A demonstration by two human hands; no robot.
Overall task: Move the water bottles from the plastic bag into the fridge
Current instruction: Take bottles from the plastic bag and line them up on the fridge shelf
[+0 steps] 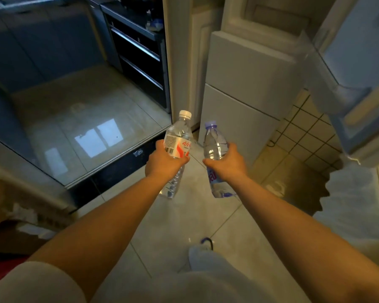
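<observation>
Clear plastic bottles | red-label bottle (178, 141) in left hand (162, 161) | purple-cap bottle (214, 145) (seemingly full) in right hand (227, 164)

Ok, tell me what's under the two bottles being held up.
Under the red-label bottle in the left hand and the purple-cap bottle in the right hand lies pale floor tile. The arms hide part of the floor.

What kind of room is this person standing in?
Most likely a home kitchen: a white fridge with its door swung open, dark cabinets with drawers, and a glossy tiled floor.
</observation>
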